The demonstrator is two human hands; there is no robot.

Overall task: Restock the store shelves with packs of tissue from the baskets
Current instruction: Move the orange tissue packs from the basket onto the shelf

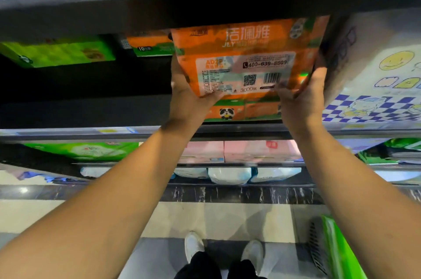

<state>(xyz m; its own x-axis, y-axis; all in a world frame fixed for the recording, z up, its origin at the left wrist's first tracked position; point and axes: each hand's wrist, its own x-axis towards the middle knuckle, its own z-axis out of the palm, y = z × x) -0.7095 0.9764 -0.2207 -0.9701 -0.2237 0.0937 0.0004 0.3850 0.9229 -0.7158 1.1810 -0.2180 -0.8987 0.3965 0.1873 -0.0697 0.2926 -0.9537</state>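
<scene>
Store shelf [205, 129], orange tissue pack [246, 55] held at its mouth.
Left hand [188, 94] and right hand [300, 98] clasp its lower corners, above another orange pack [241, 111], beside a white checkered pack [373, 73].

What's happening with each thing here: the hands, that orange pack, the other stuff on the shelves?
orange pack: held tilted at the shelf opening, barcode side facing out.
left hand: grips the orange pack's left edge.
right hand: grips its right edge.
lower orange pack: lying on the shelf, beneath the held one.
white pack: on the shelf, just right.
green basket: on the floor, lower right.
</scene>
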